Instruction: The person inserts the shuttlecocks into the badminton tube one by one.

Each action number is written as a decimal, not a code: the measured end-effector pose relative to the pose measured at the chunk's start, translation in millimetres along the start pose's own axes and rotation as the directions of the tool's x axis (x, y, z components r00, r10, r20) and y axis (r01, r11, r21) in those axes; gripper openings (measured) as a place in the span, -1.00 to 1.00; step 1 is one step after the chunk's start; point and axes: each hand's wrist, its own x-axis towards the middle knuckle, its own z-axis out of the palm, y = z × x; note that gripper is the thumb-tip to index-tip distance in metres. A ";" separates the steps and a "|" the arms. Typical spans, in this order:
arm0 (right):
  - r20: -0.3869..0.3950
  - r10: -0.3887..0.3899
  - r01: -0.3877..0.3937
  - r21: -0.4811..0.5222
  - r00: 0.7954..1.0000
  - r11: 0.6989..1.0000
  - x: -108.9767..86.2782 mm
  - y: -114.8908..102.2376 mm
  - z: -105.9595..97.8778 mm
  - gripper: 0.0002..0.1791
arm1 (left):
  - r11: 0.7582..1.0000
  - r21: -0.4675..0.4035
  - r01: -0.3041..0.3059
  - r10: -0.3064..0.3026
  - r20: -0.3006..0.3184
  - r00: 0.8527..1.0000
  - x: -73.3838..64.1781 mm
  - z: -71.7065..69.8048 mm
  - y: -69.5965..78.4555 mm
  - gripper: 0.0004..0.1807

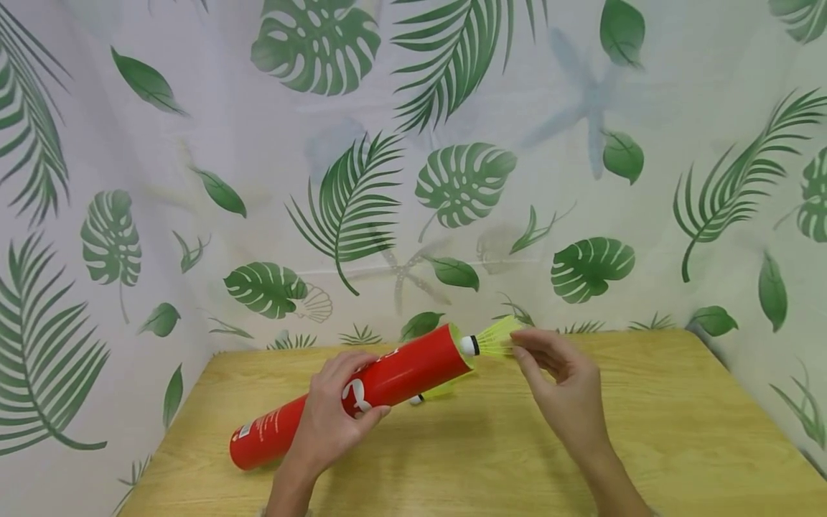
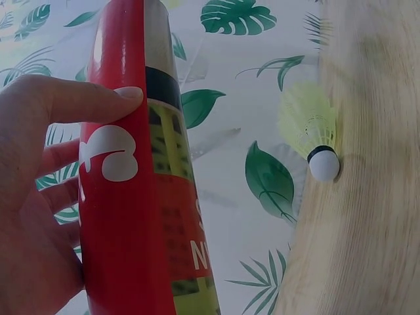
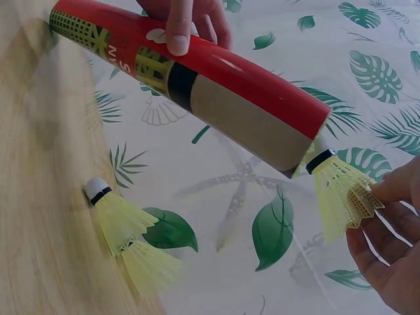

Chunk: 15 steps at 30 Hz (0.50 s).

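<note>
A red shuttlecock tube (image 1: 420, 362) is tilted above the table, its open mouth pointing up and to the right. My left hand (image 1: 331, 416) grips it around the middle, thumb on the near side. At the mouth, a yellow shuttlecock (image 1: 494, 339) has its white cork toward the tube; whether the cork is inside the rim is hard to tell. My right hand (image 1: 568, 391) pinches that shuttlecock by the skirt edge. Beneath the tube, on the table, lie a yellow shuttlecock (image 3: 121, 216) and another shuttlecock (image 3: 152, 268) behind it, close together in the right wrist view.
The wooden table (image 1: 646, 431) extends under both hands. A pale cloth with green leaf prints (image 1: 465, 187) stands behind the table's back edge and along its sides.
</note>
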 end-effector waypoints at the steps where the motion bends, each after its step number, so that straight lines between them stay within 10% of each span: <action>1: 0.006 -0.002 0.002 0.002 1.000 1.000 -0.1 0.2 1.3 -0.75 | 1.000 0.002 -0.002 0.002 0.002 1.000 0.3 0.3 0.3 -0.25; 15: 0.043 -0.080 0.082 -0.054 0.996 0.995 -8.2 5.3 20.6 -0.72 | 1.000 0.003 0.008 -0.009 0.037 0.999 0.8 3.3 3.2 -0.23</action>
